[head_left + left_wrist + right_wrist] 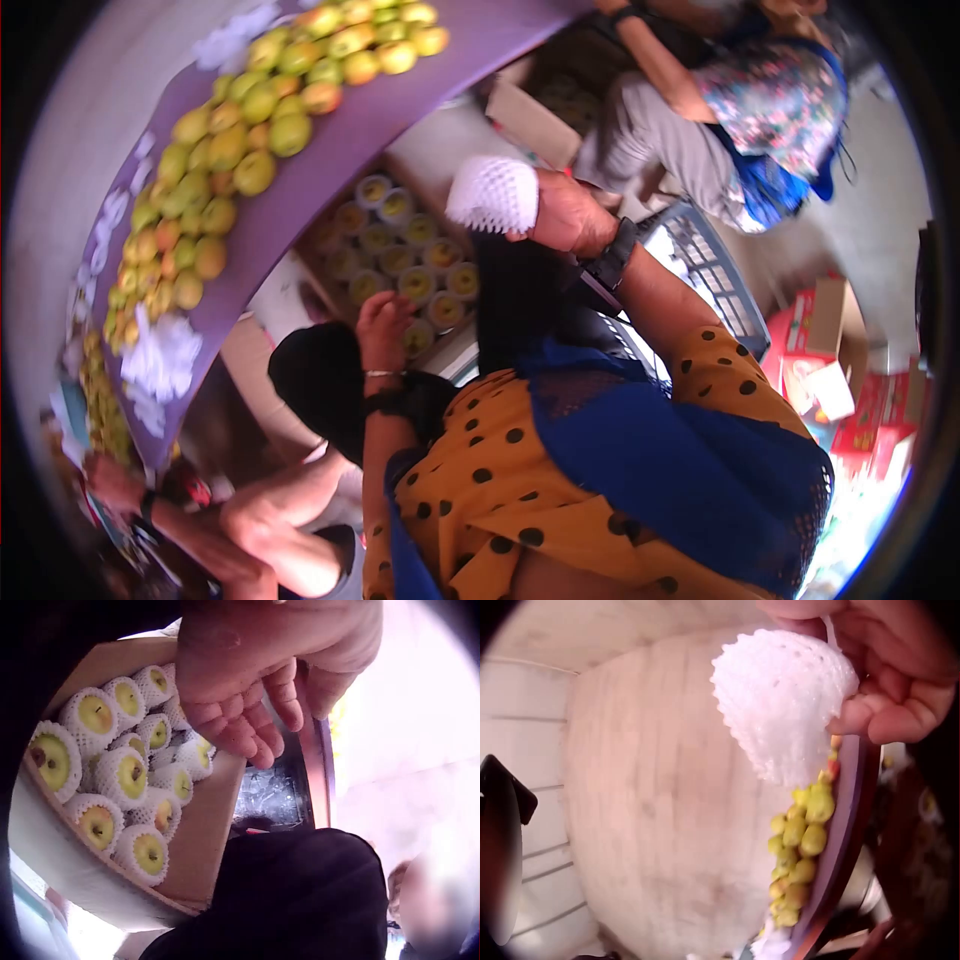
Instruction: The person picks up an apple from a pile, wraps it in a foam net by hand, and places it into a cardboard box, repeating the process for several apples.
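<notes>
My right hand pinches a white foam net sleeve between thumb and fingers. The sleeve is raised at chest height, with its scalloped edge pointing away from the hand; no fruit shows inside it. Over the near side of a cardboard box hangs my left hand, its fingers loosely bent and holding nothing. Inside that box sit several yellow-green apples, each wrapped in a white foam net with the stem end showing.
A purple-covered table curves along the left, bearing a long heap of bare apples and loose white foam nets. Another person sits at upper right, one more at lower left. A black crate and red cartons stand on the right.
</notes>
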A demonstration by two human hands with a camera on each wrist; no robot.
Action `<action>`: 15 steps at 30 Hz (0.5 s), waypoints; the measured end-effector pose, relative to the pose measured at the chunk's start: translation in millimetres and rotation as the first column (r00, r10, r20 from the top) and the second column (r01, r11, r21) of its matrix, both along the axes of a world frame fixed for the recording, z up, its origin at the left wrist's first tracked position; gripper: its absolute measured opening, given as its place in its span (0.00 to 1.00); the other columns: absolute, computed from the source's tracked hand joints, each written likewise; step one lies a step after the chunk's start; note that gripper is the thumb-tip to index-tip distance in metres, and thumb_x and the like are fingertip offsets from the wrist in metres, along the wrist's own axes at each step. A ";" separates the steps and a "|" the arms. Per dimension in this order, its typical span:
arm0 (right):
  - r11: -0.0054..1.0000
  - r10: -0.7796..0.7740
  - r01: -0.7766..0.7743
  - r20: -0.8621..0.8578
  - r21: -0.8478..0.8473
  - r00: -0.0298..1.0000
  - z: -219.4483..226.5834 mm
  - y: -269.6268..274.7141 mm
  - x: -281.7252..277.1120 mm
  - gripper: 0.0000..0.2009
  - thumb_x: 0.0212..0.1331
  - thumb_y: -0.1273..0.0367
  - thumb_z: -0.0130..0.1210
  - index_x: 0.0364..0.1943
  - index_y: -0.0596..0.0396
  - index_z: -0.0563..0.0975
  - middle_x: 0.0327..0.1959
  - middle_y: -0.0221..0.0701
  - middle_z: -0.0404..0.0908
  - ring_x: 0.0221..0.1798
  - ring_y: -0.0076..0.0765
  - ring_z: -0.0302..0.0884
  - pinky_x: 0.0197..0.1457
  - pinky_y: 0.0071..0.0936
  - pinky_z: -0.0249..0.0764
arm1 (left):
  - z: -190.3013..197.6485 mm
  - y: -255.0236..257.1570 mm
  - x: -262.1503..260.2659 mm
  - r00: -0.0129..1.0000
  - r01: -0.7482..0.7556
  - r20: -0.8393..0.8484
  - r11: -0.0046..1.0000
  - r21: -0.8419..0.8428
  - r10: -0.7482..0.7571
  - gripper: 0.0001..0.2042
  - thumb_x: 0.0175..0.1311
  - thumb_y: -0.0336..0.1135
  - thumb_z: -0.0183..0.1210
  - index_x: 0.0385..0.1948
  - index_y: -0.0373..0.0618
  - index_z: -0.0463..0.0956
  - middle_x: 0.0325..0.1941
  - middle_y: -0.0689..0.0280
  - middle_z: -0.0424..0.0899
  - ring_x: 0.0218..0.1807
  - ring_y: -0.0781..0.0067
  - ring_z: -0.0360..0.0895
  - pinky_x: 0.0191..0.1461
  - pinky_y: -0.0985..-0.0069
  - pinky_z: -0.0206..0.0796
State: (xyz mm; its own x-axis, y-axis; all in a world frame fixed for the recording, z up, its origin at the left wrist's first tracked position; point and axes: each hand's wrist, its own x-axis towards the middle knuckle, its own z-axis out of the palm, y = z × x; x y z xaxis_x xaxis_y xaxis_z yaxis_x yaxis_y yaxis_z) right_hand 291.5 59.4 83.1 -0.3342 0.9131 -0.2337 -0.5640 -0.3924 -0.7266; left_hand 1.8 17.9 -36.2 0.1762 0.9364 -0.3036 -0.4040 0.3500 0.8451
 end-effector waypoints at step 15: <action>0.749 0.647 -0.621 0.048 -0.230 0.761 -92.7 34.6 -154.7 0.16 0.53 0.63 0.52 0.43 0.56 0.68 0.35 0.31 0.74 0.34 0.26 0.72 0.34 0.24 0.72 | 12.9 1.1 -22.6 0.938 -0.328 0.118 0.945 0.004 0.326 0.18 0.55 0.28 0.46 0.50 0.43 0.63 0.45 0.65 0.72 0.40 0.72 0.74 0.36 0.77 0.71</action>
